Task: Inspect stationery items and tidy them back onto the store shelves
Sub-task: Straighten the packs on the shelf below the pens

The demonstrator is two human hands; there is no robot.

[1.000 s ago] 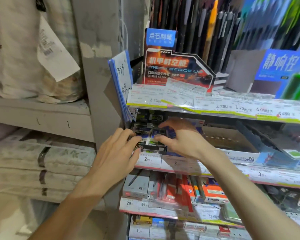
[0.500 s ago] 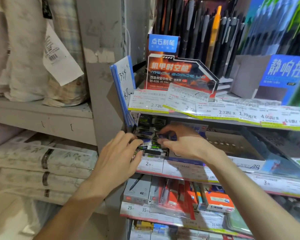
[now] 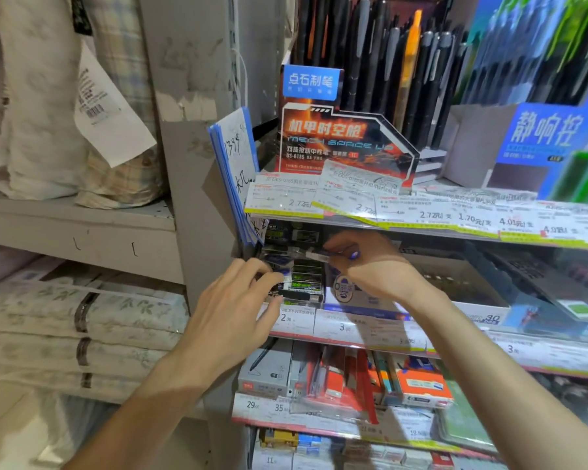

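Price-tag rail (image 3: 421,212) overhangs the packed boxes (image 3: 302,283), leaving a low gap.

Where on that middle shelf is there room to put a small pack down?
The open box right of the right hand shows bare floor. The left end is crowded: small packs fill it where the left hand rests. The pen rack above is packed.

The right hand (image 3: 370,266) hides its fingertips and most of a small item (image 3: 314,255) (blurred); price labels (image 3: 353,198) at 12 o'clock are illegible.
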